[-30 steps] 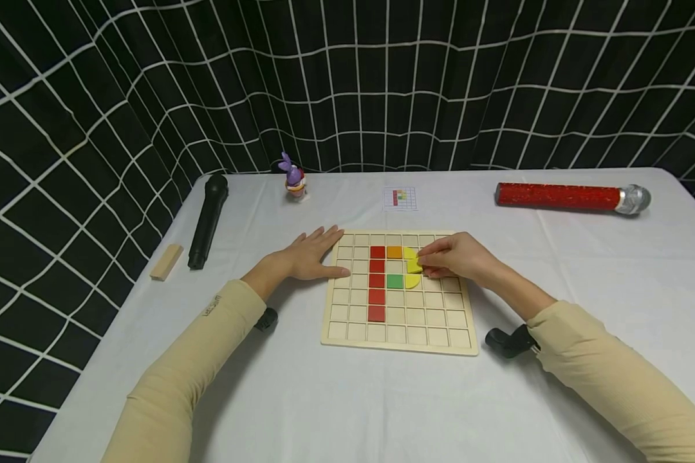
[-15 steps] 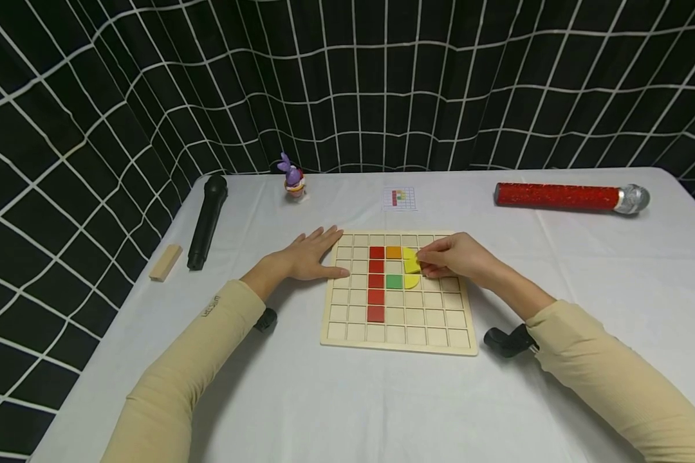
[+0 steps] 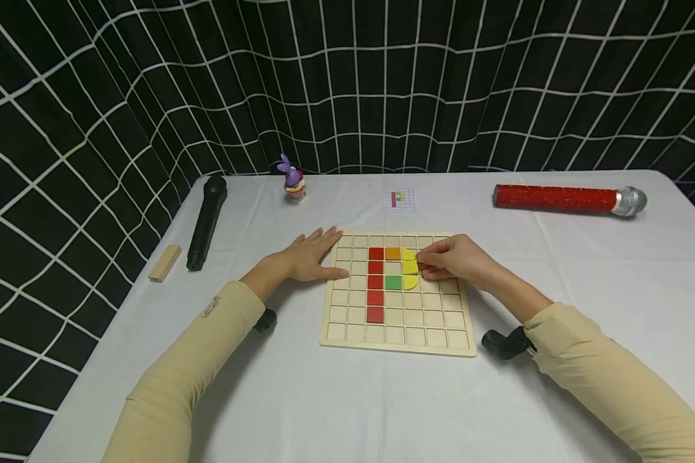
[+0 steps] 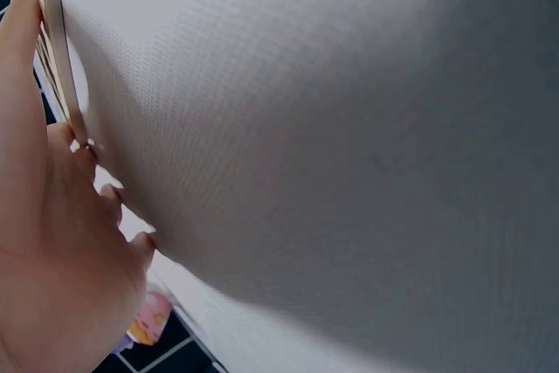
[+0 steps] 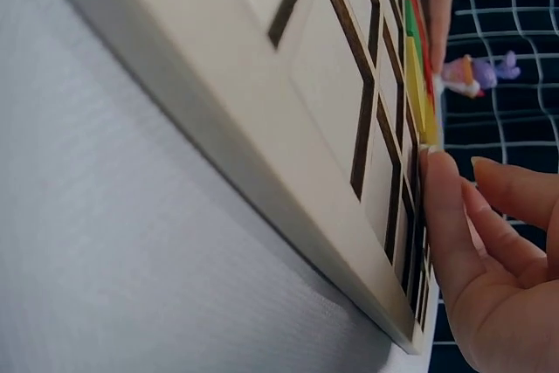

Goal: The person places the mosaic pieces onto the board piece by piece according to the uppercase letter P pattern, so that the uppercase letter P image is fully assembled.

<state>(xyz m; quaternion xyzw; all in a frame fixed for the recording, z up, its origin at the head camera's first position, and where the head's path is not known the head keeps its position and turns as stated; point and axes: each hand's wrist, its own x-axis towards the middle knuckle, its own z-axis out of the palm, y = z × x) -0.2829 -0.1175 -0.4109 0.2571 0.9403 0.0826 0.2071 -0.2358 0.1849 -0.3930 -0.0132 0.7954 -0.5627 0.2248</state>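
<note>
A wooden grid board (image 3: 428, 336) lies on the table, bearing a column of red square tiles (image 3: 375, 281), an orange tile (image 3: 392, 253) and a green tile (image 3: 393, 282). My right hand (image 3: 460, 257) pinches at the right edge of a yellow square tile (image 3: 409, 267), which lies between two yellow rounded tiles (image 3: 410, 282). In the right wrist view a fingertip meets the edge of the yellow tile (image 5: 416, 85). My left hand (image 3: 307, 257) rests with spread, straight fingers on the board's left edge, the thumb over its cells.
A small pattern card (image 3: 398, 200) lies behind the board. Farther out are a purple-topped figurine (image 3: 293, 180), a black microphone (image 3: 206, 222), a wooden block (image 3: 165, 263) and a red glittery microphone (image 3: 562, 199). A gridded black curtain (image 3: 359, 83) stands behind the table.
The yellow square tile has gone from slightly skewed to lying straight between the rounded yellow tiles, with my right hand shifting slightly left. My left hand stays in place.
</note>
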